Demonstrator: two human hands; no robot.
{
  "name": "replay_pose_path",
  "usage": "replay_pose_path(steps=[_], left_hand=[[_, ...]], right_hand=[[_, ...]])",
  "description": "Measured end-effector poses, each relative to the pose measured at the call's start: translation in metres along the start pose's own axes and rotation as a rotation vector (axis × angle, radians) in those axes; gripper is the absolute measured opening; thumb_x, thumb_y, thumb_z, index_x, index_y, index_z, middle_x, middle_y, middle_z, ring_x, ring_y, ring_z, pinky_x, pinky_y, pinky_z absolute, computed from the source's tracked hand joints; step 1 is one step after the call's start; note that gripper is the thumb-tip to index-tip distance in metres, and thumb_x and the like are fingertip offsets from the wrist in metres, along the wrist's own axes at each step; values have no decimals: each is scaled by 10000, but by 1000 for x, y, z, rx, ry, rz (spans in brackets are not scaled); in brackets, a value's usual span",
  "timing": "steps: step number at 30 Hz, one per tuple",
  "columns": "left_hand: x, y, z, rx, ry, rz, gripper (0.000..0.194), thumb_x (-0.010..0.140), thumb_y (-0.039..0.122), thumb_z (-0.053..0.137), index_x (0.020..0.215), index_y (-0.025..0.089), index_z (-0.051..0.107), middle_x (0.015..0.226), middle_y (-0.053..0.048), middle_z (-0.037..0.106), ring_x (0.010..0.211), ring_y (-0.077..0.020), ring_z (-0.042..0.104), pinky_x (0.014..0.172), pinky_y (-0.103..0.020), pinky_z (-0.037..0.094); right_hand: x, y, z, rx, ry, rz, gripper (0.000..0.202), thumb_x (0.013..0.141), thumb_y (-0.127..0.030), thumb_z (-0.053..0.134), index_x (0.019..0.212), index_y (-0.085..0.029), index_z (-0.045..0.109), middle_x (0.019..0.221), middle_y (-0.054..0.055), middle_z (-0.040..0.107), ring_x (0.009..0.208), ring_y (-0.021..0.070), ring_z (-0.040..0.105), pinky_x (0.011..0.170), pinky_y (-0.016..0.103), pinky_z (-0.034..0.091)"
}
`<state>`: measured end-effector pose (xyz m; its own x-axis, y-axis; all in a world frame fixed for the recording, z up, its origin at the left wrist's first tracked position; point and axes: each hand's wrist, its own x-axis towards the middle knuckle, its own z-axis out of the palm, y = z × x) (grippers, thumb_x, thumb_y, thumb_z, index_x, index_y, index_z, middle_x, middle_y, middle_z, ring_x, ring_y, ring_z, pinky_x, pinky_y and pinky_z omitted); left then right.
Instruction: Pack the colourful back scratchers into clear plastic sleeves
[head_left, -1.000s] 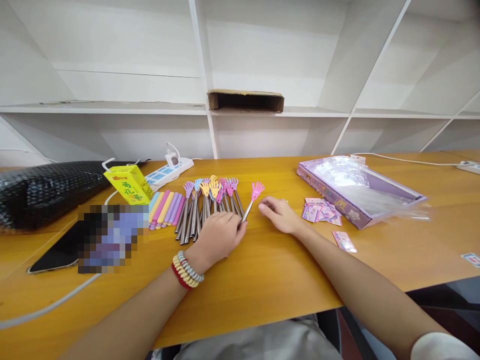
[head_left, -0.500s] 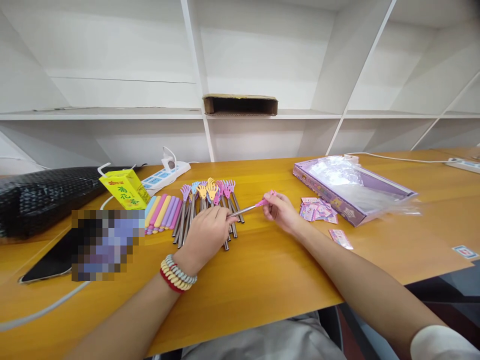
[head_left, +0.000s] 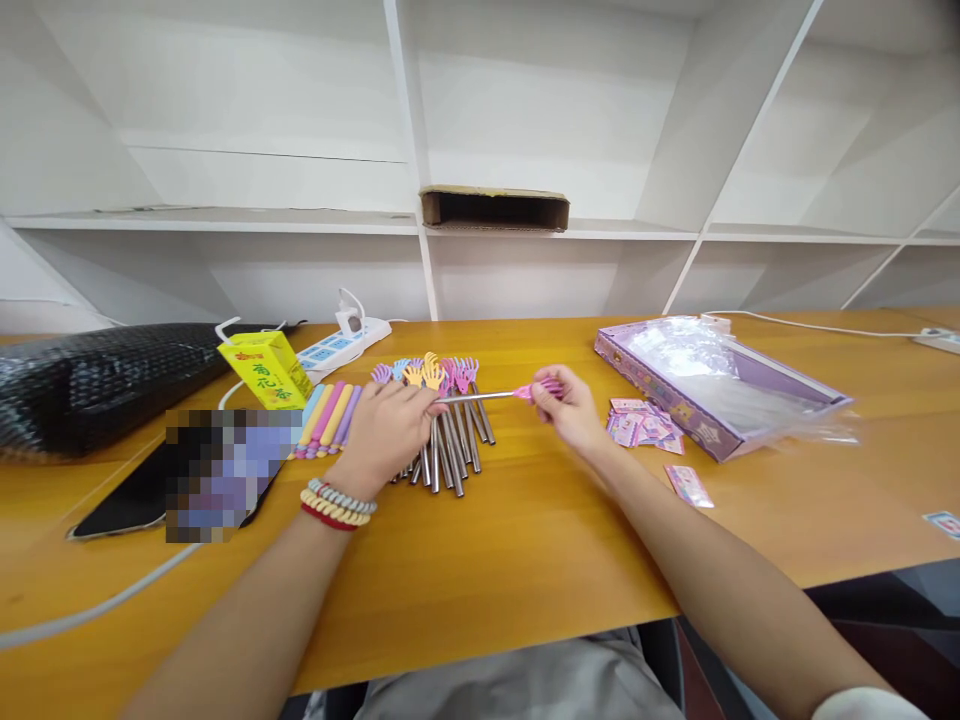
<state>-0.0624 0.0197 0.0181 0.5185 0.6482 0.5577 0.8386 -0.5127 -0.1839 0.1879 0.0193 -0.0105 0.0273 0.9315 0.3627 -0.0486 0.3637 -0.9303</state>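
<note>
A back scratcher [head_left: 491,397] with a thin metal rod and a pink hand-shaped head is held level above the table. My left hand [head_left: 388,432] is closed around the rod's left end. My right hand [head_left: 574,410] pinches the pink head at the other end. Beneath and beside my left hand lies a pile of similar scratcher pieces [head_left: 450,455], metal rods with purple, blue, yellow and pink heads. Left of that pile is a stack of pastel tubes [head_left: 328,420], partly hidden by my left hand.
Small printed packets [head_left: 645,425] lie right of my right hand, beside an open purple box [head_left: 709,435] with clear plastic. On the left are a phone [head_left: 124,490], a yellow drink carton [head_left: 266,370], a power strip [head_left: 341,345] and a black wrapped bundle [head_left: 112,375].
The scratcher has gone from slanted to nearly level, and more rod shows between my hands. My left hand has moved left and up. The camera view has shifted slightly.
</note>
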Motion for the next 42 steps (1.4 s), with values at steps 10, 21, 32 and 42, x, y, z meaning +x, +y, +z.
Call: replay_pose_path(steps=[10,21,32,42], left_hand=[[-10,-72,-19,229,329,-180,194,856,288,443,856,218,624,746,-36,628,807,-214,507,796,-383,249],[-27,-122,-14,304,554,-299,133,794,241,493,809,200,619,811,-47,640,866,-212,512,830,-390,254],[-22,-104,-3,117,607,-449,202,839,229,434,950,179,594,1088,-101,600,1193,-257,401,953,-429,231],[-22,-95,-9,44,599,-553,205,832,291,490,925,188,642,1306,-138,424,1260,-308,282,962,-491,172]], right_hand=[[30,-35,-100,206,842,-320,190,754,-302,616,829,-159,515,512,-72,444,361,42,375,347,182,253],[26,-45,-175,261,1213,-383,161,881,-152,397,744,-161,480,479,-55,408,386,60,382,371,199,161],[26,-38,-159,278,1112,-193,101,876,-262,371,813,-209,428,523,-61,448,341,64,361,327,175,210],[28,-27,-156,399,987,-43,365,847,-580,256,900,-239,376,783,-21,533,440,75,488,354,190,353]])
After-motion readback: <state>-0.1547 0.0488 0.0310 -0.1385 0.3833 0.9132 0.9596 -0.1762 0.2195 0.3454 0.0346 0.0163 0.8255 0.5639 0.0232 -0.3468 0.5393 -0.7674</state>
